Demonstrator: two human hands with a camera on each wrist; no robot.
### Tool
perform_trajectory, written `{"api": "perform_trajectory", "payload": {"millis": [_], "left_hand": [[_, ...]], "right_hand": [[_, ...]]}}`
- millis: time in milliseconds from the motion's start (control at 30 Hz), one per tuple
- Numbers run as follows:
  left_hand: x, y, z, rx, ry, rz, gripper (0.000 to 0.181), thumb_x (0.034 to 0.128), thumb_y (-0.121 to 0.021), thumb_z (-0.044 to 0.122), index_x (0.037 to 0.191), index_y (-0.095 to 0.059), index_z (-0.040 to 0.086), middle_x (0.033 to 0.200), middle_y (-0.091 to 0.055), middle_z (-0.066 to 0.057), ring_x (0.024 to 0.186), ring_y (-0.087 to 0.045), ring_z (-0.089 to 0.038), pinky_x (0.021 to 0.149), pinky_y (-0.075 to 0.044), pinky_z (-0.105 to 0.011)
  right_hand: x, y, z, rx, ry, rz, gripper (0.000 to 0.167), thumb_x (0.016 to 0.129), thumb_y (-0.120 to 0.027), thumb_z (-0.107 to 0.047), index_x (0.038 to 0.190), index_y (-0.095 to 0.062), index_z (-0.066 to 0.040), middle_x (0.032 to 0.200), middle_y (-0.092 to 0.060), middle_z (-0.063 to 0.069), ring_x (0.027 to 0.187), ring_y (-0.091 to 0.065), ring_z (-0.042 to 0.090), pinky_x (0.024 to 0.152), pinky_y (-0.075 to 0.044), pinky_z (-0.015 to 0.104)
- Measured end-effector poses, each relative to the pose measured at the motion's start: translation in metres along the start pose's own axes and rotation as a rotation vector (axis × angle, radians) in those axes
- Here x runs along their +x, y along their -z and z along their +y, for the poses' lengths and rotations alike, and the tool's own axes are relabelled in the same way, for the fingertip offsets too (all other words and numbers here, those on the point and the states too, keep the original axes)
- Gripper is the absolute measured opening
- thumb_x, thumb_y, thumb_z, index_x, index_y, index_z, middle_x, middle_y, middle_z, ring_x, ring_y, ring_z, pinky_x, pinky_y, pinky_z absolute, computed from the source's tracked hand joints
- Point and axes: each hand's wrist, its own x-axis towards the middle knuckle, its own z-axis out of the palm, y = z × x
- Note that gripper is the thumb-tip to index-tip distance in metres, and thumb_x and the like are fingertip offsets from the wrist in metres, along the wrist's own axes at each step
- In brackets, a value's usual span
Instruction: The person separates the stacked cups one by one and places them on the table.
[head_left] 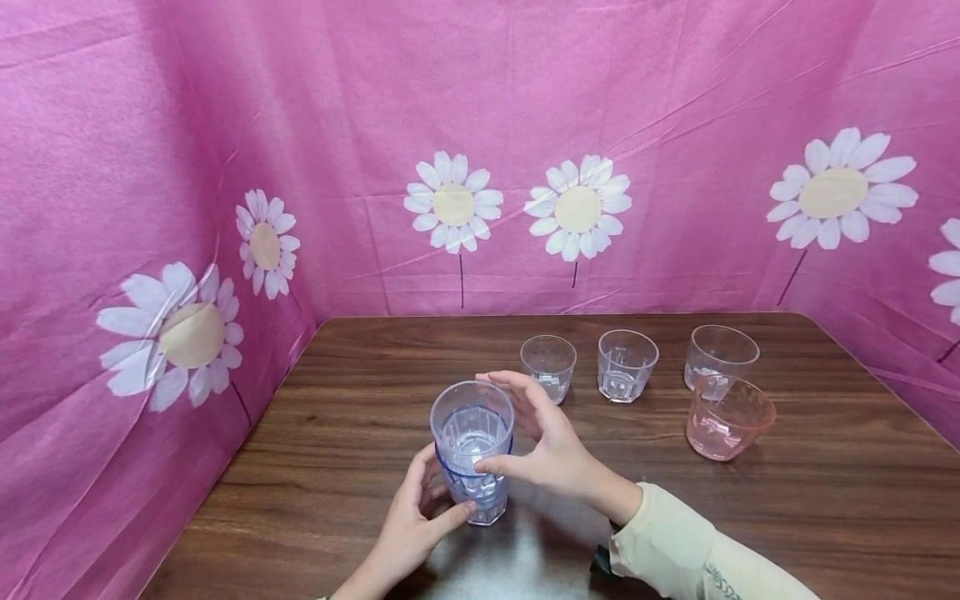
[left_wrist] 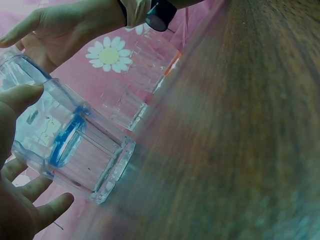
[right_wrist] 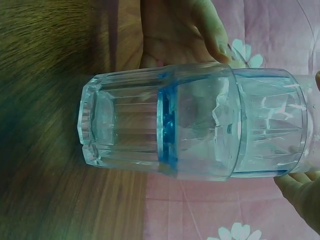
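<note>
A stack of nested faceted plastic cups [head_left: 474, 425], clear and blue-tinted, stands upright in front of me near the table's middle. My left hand [head_left: 412, 512] holds the lower part from the left, thumb on the near side and fingers behind. Higher up, my right hand [head_left: 555, 454] grips the stack from the right, its thumb across the near side of the top cup. The right wrist view shows the clear bottom cup [right_wrist: 125, 120] with a blue band above it. Whether its base touches the table cannot be told.
On the brown wooden table [head_left: 360, 400], three clear cups stand in a back row: one clear cup [head_left: 536, 358] just behind my right fingers, another clear cup [head_left: 627, 367], and a third clear cup [head_left: 722, 343]. A pink cup [head_left: 720, 429] stands before the third. Pink flowered cloth [head_left: 510, 100] surrounds the table.
</note>
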Motion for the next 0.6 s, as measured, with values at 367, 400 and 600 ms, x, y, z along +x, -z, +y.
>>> {"api": "perform_trajectory", "payload": {"millis": [367, 400, 600], "left_hand": [[0.0007, 0.0008, -0.0015, -0.003, -0.03, -0.01, 0.07, 0.0823, -0.076, -0.003, 0.143, -0.04, 0.0, 0.134, -0.055, -0.016, 0.117, -0.058, -0.012, 0.094, -0.054, -0.034], [0.0007, 0.0008, -0.0017, -0.001, -0.033, -0.01, 0.07, 0.0823, -0.076, -0.003, 0.143, -0.04, 0.0, 0.134, -0.056, -0.016, 0.117, -0.058, -0.012, 0.093, -0.054, -0.034], [0.0004, 0.0011, -0.0022, -0.002, -0.031, -0.015, 0.071, 0.0824, -0.076, -0.004, 0.143, -0.039, 0.001, 0.133, -0.056, -0.014, 0.116, -0.058, -0.013, 0.093, -0.054, -0.034]], "right_hand": [[0.0054, 0.0018, -0.0057, 0.024, 0.07, 0.036, 0.087, 0.064, -0.081, 0.022, 0.138, -0.034, 0.012, 0.142, -0.045, 0.028, 0.134, -0.047, 0.028, 0.11, -0.039, 0.041], [0.0057, 0.002, -0.006, 0.026, 0.075, 0.039, 0.087, 0.064, -0.08, 0.022, 0.137, -0.034, 0.012, 0.142, -0.045, 0.028, 0.134, -0.047, 0.028, 0.11, -0.04, 0.041], [0.0066, 0.0022, -0.0085, 0.044, 0.083, 0.054, 0.087, 0.064, -0.08, 0.024, 0.137, -0.033, 0.013, 0.142, -0.046, 0.025, 0.133, -0.048, 0.028, 0.109, -0.041, 0.042]]}}
